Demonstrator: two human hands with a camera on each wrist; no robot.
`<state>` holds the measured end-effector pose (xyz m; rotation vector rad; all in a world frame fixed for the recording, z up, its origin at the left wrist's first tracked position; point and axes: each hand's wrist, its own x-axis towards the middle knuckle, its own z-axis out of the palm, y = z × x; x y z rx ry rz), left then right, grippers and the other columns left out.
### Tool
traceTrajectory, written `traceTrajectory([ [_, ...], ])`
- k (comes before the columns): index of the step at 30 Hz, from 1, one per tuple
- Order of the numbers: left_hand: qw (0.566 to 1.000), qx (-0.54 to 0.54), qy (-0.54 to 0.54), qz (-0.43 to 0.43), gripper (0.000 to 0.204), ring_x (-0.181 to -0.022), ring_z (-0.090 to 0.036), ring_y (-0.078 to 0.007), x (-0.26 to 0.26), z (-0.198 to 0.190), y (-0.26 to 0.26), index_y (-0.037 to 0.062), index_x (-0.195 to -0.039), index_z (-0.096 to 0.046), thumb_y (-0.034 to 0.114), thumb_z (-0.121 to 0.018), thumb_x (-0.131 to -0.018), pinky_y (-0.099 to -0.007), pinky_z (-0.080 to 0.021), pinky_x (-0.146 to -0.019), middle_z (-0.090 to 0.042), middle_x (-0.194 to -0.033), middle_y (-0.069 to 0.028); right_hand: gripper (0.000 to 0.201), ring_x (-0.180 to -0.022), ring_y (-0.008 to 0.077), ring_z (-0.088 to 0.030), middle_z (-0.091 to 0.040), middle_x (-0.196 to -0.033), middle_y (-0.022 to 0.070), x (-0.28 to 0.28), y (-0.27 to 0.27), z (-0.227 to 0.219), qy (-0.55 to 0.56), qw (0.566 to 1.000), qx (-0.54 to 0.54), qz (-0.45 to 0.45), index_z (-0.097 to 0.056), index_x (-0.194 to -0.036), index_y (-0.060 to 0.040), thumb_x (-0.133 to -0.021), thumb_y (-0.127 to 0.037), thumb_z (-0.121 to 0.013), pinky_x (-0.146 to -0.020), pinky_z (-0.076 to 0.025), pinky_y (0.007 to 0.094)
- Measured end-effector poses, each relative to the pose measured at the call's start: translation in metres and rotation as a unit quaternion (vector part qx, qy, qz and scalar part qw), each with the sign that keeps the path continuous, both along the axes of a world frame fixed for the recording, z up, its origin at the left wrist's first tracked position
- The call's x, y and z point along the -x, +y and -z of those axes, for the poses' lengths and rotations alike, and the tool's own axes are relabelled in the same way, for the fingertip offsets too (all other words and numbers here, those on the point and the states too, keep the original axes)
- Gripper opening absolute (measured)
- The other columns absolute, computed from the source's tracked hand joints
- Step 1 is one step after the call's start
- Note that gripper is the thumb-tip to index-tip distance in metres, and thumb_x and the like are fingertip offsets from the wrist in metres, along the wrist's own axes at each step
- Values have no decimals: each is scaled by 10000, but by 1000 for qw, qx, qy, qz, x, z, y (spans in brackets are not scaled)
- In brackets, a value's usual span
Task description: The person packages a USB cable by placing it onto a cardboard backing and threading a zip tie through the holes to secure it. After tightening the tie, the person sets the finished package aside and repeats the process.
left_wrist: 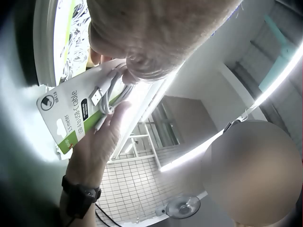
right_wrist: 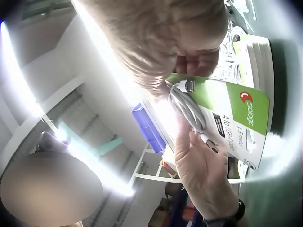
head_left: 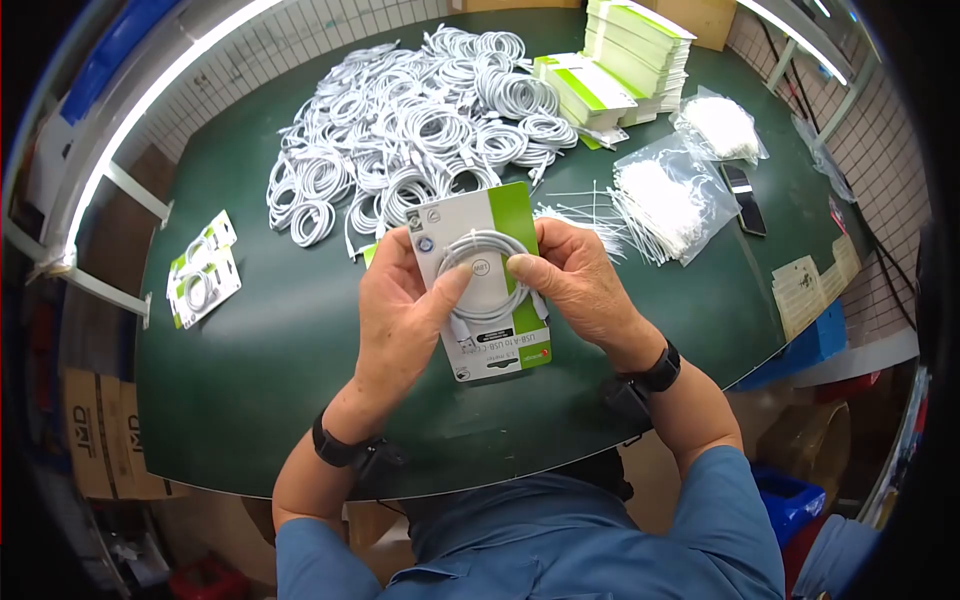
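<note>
Both hands hold a white and green printed card over the near part of the green table. A coiled white USB cable lies against the card's face, a tie across the top of its coil. On the left side, my left hand grips the card's edge, thumb pressing on the coil. My right hand pinches the opposite edge, its thumb also on the cable. In the right wrist view, the cable's metal plugs show beside the printed lettering. Fingers behind the card are partly hidden.
A large heap of coiled white cables covers the back of the table. Stacked cards stand at back right, near bagged cable ties, loose ties and a phone. Carded cables lie at left.
</note>
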<state>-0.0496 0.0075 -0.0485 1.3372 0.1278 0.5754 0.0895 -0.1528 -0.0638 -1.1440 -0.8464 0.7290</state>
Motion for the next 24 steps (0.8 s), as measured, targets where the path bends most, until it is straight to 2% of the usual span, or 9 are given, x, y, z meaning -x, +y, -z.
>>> traceTrajectory([
  [4,998,-34,44,43,390,-1088,-683,-171,6,-8,9,-59,-1295,-533,14,-715,-959,-313,-560,-952,-690,-1212,-140,232,-909,83,-650,-728,-1054,47,-1,-3,-3,11,1000,-27,5,-678,-1144,11,-1012,-179,-700,-833,-535,251],
  [8,996,-14,68,58,413,-1121,-672,-173,8,-12,6,-62,-1312,-523,4,-713,-952,-318,-552,-978,-677,-1233,-141,225,-892,75,-645,-731,-1032,39,-2,-5,-4,17,1000,-14,16,-695,-1119,9,-1010,-188,-706,-827,-539,252],
  [10,998,-23,40,35,431,-1116,-675,-175,4,-14,-2,-54,-1320,-522,2,-724,-943,-323,-554,-982,-670,-1248,-142,231,-890,72,-645,-734,-1018,35,-5,-7,-5,-24,999,12,43,-706,-1108,9,-1006,-198,-716,-830,-543,254],
  [12,999,-29,26,24,441,-1114,-677,-175,4,-15,-7,-50,-1324,-522,1,-729,-938,-326,-555,-984,-667,-1255,-142,236,-890,70,-645,-735,-1014,35,-6,-7,-3,-15,998,7,54,-709,-1108,9,-1005,-204,-719,-829,-543,254],
  [15,988,-70,96,96,489,-1116,-681,-178,6,-17,-11,-34,-1350,-513,-4,-746,-921,-338,-564,-989,-661,-1279,-144,246,-891,67,-644,-737,-1005,33,-5,-5,-1,-7,997,-11,73,-716,-1109,8,-1004,-214,-726,-829,-543,253],
  [18,992,-57,77,87,488,-1104,-689,-177,3,-15,-18,-32,-1342,-533,-3,-758,-910,-339,-578,-975,-675,-1260,-135,270,-773,48,-627,-721,-874,22,-3,-2,-1,-11,993,-42,107,-727,-1036,20,-1002,-248,-733,-665,-533,221],
  [19,993,-48,67,82,487,-1098,-694,-177,3,-13,-20,-31,-1338,-543,-2,-764,-905,-340,-584,-968,-683,-1250,-131,270,-773,48,-627,-721,-874,22,-2,-3,0,-10,993,-43,106,-727,-1036,20,-1002,-248,-733,-665,-533,221],
  [22,994,-42,72,65,456,-1070,-707,-181,3,-7,-20,-38,-1308,-573,-4,-769,-898,-337,-594,-956,-703,-1212,-119,274,-894,63,-636,-738,-1021,36,-5,-4,4,23,997,-23,74,-710,-1142,7,-1002,-227,-734,-832,-536,249],
  [24,995,-40,73,53,440,-1057,-713,-184,4,-2,-20,-42,-1293,-589,-5,-771,-895,-336,-599,-950,-712,-1193,-113,267,-895,65,-635,-736,-1020,36,-4,-3,4,14,997,-19,71,-708,-1141,11,-1008,-221,-724,-829,-533,248],
])
